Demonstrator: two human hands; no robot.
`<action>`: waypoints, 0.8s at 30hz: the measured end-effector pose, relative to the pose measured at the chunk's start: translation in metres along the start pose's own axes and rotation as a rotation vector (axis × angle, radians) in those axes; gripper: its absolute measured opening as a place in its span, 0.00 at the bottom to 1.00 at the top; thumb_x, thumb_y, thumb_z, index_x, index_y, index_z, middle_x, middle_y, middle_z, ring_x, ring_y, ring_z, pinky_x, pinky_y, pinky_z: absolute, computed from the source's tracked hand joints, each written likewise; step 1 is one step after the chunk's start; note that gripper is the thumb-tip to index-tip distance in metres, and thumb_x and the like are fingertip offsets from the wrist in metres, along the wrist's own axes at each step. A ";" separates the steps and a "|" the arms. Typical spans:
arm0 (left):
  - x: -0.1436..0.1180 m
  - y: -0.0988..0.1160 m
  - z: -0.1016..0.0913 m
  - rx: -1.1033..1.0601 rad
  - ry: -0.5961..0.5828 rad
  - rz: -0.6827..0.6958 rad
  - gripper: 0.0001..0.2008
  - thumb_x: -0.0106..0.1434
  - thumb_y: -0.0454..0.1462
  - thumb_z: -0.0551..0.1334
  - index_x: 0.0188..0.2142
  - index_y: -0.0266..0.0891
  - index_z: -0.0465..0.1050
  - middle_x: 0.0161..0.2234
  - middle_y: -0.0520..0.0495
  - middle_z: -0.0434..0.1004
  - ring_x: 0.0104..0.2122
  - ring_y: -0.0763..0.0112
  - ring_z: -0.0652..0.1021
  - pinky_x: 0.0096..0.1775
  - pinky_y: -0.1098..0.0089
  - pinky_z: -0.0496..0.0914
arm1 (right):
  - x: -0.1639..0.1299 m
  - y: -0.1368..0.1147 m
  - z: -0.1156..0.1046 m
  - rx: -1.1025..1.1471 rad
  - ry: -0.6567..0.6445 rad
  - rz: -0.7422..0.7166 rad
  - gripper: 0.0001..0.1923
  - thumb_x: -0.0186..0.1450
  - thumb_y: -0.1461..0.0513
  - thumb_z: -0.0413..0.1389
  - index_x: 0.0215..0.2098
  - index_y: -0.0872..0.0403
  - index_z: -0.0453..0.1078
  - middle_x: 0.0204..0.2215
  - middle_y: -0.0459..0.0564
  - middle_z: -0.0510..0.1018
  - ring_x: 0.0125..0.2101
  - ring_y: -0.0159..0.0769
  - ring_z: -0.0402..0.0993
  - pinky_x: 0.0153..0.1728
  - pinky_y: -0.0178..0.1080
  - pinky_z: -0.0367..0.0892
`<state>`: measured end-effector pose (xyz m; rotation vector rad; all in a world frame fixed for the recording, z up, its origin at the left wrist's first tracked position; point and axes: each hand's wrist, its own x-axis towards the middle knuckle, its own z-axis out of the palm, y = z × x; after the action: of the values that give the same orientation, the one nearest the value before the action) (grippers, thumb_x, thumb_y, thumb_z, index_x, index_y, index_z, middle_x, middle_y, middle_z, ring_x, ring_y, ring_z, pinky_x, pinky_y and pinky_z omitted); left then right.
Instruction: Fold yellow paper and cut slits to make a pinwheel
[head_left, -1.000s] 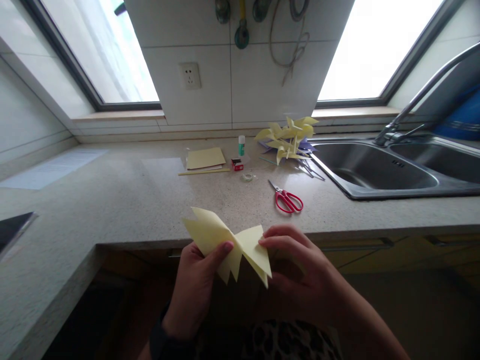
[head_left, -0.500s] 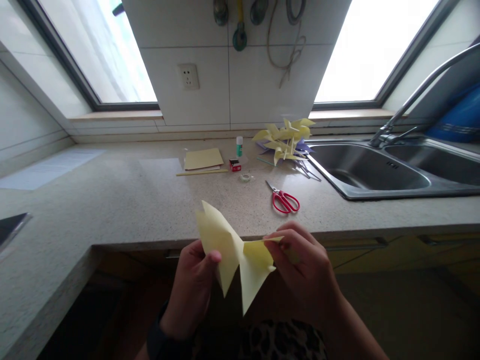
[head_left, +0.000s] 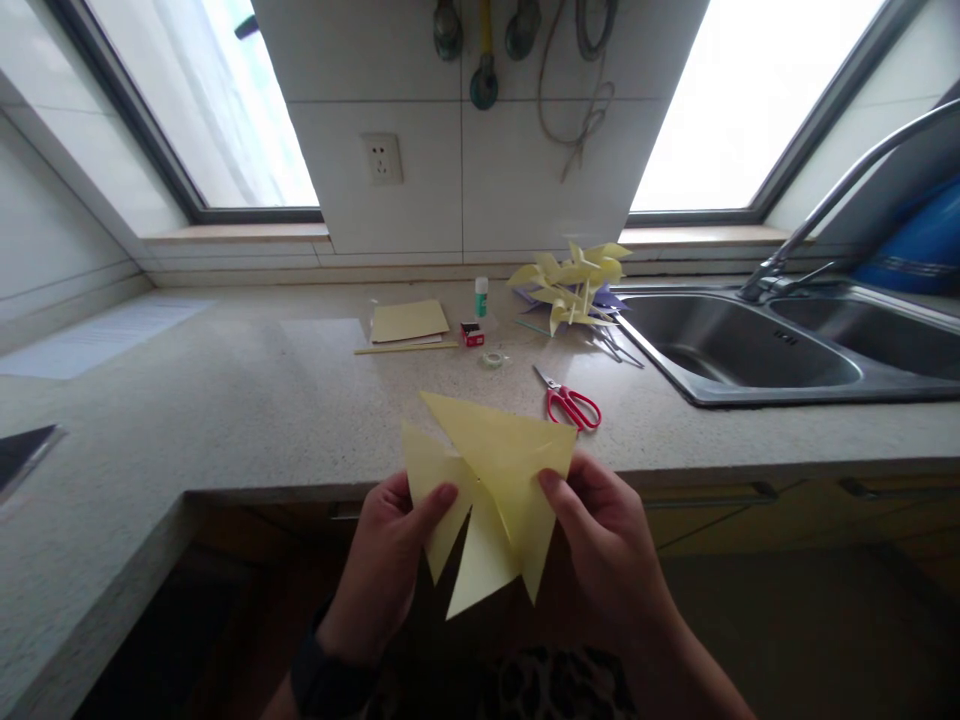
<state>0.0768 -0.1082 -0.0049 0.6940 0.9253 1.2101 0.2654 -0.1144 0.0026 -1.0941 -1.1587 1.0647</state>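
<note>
A cut sheet of pale yellow paper (head_left: 491, 480) with pointed flaps is held in front of the counter edge. My left hand (head_left: 386, 565) pinches its left side with the thumb on top. My right hand (head_left: 607, 545) grips its right side, thumb pressed on a large triangular flap. Red-handled scissors (head_left: 570, 402) lie on the counter just beyond the paper.
On the speckled counter (head_left: 247, 390) lie a stack of yellow paper (head_left: 409, 320), a glue stick (head_left: 481, 295), a small red box (head_left: 472, 332), a tape roll (head_left: 493, 357) and a pile of yellow and purple pinwheels (head_left: 574, 285). A steel sink (head_left: 750, 345) sits at right.
The paper has been turned and spread: a large triangular flap now faces up and wide, where before the sheet was bunched like a bow. Both hands kept their hold.
</note>
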 end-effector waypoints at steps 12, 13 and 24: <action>-0.010 0.020 0.001 -0.130 -0.083 -0.144 0.16 0.59 0.41 0.71 0.46 0.39 0.78 0.40 0.42 0.84 0.34 0.63 0.84 0.31 0.73 0.75 | -0.003 0.006 0.001 0.339 0.001 0.229 0.14 0.66 0.55 0.61 0.48 0.50 0.75 0.38 0.51 0.84 0.32 0.40 0.80 0.33 0.39 0.74; -0.010 0.020 0.000 -0.145 -0.097 -0.139 0.14 0.60 0.40 0.70 0.46 0.39 0.78 0.39 0.42 0.84 0.34 0.63 0.84 0.31 0.74 0.75 | -0.004 0.006 0.002 0.337 0.006 0.224 0.14 0.66 0.55 0.61 0.48 0.50 0.75 0.39 0.51 0.84 0.32 0.41 0.81 0.33 0.40 0.74; -0.002 0.014 -0.007 -0.262 -0.104 -0.227 0.17 0.64 0.36 0.64 0.52 0.36 0.76 0.34 0.44 0.84 0.29 0.66 0.84 0.31 0.75 0.76 | -0.008 0.009 0.015 0.504 0.044 0.313 0.13 0.64 0.56 0.62 0.45 0.50 0.74 0.40 0.52 0.84 0.33 0.45 0.82 0.29 0.40 0.74</action>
<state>0.0635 -0.1069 0.0045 0.4252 0.7216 1.0585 0.2495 -0.1193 -0.0067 -0.9016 -0.6372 1.4706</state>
